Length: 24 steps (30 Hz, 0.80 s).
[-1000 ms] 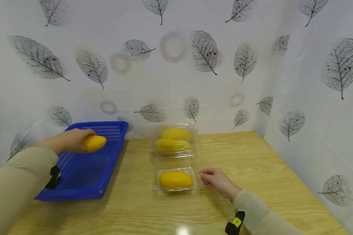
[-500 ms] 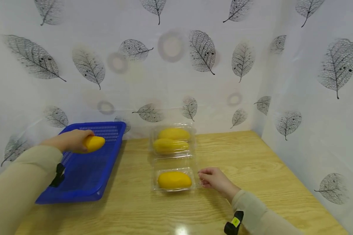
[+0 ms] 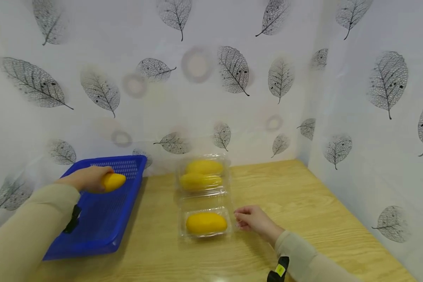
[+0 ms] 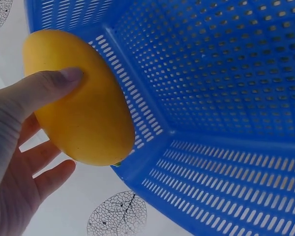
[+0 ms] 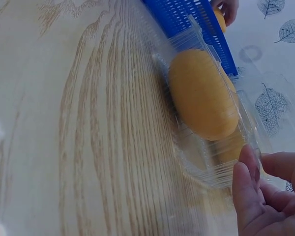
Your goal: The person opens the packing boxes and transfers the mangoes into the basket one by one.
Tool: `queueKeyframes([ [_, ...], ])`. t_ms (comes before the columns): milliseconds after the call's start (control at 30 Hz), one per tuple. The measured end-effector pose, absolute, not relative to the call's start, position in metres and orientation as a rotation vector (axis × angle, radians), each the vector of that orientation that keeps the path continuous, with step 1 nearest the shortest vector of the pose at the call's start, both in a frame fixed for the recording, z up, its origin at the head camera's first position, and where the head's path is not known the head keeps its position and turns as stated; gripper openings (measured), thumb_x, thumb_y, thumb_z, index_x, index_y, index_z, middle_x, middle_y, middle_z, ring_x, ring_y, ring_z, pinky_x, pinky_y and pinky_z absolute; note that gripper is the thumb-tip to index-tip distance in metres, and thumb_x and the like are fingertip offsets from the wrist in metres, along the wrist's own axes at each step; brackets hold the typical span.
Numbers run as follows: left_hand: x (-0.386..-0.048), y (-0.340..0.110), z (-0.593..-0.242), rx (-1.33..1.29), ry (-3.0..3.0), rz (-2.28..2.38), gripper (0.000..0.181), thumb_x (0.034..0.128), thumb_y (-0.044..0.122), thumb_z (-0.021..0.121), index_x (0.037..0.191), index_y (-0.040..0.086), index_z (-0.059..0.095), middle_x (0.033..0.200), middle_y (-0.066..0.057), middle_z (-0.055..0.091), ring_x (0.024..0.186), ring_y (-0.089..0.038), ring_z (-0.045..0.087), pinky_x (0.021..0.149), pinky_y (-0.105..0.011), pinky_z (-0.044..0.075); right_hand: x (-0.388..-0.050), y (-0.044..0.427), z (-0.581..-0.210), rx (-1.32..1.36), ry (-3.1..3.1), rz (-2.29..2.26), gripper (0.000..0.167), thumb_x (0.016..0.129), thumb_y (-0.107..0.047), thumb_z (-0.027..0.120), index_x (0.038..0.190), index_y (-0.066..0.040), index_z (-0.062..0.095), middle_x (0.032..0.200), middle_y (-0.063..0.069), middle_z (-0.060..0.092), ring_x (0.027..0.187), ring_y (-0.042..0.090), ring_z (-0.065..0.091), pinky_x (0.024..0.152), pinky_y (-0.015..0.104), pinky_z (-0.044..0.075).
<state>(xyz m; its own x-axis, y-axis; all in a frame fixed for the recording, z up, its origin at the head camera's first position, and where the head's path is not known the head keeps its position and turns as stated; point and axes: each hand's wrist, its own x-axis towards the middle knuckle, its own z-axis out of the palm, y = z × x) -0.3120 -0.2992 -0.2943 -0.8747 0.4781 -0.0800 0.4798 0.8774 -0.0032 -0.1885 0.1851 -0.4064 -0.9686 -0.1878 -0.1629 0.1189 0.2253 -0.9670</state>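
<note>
My left hand (image 3: 91,179) holds a yellow mango (image 3: 113,182) over the blue basket (image 3: 114,231). In the left wrist view the thumb lies across this mango (image 4: 88,108), with fingers behind it. The basket's visible floor shows no fruit. A second mango (image 3: 206,223) lies in a clear plastic box (image 3: 187,236) at mid-table. My right hand (image 3: 257,221) is at the box's right edge. Seen from the right wrist, thumb and fingertips pinch the clear rim beside the mango (image 5: 201,93).
Behind the front box, two more mangoes (image 3: 204,167) lie under clear plastic against the wall. The wooden table (image 3: 282,188) reaches to a leaf-patterned sheet (image 3: 204,98) at the back and right. The basket stands at the table's left.
The head view has shifted a little, so the scene sits lower and further left. My left hand keeps its hold on the mango over the basket; the right hand stays at the box edge.
</note>
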Motion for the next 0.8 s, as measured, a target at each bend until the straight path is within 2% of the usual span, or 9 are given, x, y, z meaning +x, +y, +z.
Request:
queueKeyframes([
  [267,-0.321,-0.301,-0.303,0.741,3.001,-0.093,0.048,0.0723,0.018,0.074,0.111,-0.003,0.056,0.092,-0.014,0.062,0.077,-0.028,0.056,0.067,-0.05,0.047,-0.188,0.184,-0.407,-0.042,2.253,-1.814,0.03,0.095,-0.007,0.049,0.114,0.016,0.053,0.091,0.016,0.06,0.069,0.012,0.057,0.066,0.028,0.053],
  [567,-0.331,-0.297,-0.31,0.713,2.994,-0.138,0.044,0.073,0.015,0.073,0.109,-0.003,0.055,0.087,-0.012,0.062,0.074,-0.026,0.056,0.066,-0.048,0.047,-0.189,0.188,-0.406,-0.044,2.254,-1.817,0.031,0.095,-0.006,0.048,0.115,0.017,0.051,0.095,0.017,0.06,0.071,0.012,0.058,0.067,0.027,0.053],
  [800,-0.335,-0.304,-0.313,0.705,2.994,-0.159,0.041,0.0725,0.019,0.072,0.104,-0.002,0.056,0.08,-0.008,0.059,0.068,-0.024,0.052,0.06,-0.044,0.045,-0.189,0.186,-0.407,-0.039,2.257,-1.798,0.032,0.096,-0.009,0.049,0.116,0.016,0.052,0.095,0.017,0.06,0.072,0.013,0.058,0.068,0.029,0.053],
])
